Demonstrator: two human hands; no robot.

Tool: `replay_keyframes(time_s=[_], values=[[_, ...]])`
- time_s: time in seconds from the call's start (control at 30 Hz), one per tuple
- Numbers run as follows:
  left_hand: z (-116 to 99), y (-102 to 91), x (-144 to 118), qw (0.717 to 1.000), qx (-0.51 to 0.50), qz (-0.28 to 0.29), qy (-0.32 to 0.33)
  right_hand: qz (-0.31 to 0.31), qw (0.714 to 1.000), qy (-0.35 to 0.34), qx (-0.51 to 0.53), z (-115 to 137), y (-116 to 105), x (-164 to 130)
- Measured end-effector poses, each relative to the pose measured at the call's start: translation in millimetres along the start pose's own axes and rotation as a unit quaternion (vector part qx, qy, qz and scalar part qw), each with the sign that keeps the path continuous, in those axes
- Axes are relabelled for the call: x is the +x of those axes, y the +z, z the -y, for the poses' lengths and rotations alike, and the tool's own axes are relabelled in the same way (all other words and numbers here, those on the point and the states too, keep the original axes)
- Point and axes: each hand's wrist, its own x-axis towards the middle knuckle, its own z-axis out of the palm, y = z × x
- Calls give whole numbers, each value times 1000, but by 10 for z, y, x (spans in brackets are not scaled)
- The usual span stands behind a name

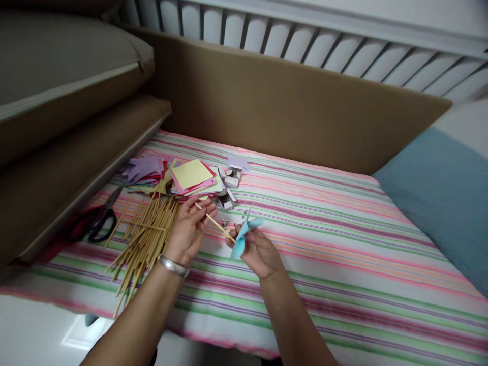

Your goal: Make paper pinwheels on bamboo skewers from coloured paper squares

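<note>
My left hand (186, 234), with a silver bracelet at the wrist, pinches a thin wooden stick (219, 225) near its free end. At the stick's other end sits a light blue paper pinwheel (244, 231) with curled blades. The fingers of my right hand (263, 255) are closed on this pinwheel; exactly how it joins the stick is hidden. Under and left of my left hand lies a loose pile of wooden sticks (147, 234). Small shiny metal bits (224, 222) are scattered on the cloth between the hands.
Square coloured papers (192, 174) are stacked beyond my left hand, beside purple cut paper pieces (144, 166). Two small open boxes (233, 179) stand near them. Black-handled scissors (103, 223) lie at left. A brown board (290, 107) borders the striped cloth (362, 284) behind; cushion-like blocks (76, 137) rise at left.
</note>
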Motion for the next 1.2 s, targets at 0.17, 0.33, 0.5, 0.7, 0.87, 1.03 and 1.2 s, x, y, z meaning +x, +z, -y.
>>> replay_keyframes(time_s=[0.17,0.33,0.5,0.7,0.87,1.03,1.2], values=[[0,-126,51,942,310,26,123,-11,998,-18,-57,134,-63,5],[3,-58,-76,800,508,193,256,4,994,3,-110,284,-110,-48],[123,46,-226,790,505,316,146,28,993,27,-112,346,-87,-102],[199,-22,-165,875,422,222,84,-8,992,-13,-122,370,-88,-109],[94,23,-160,885,438,124,96,-36,986,-93,-136,356,-79,-106],[123,22,-146,884,451,92,88,61,969,-123,-206,261,28,-99],[202,-45,-109,889,440,110,67,56,933,-166,-313,173,147,-75]])
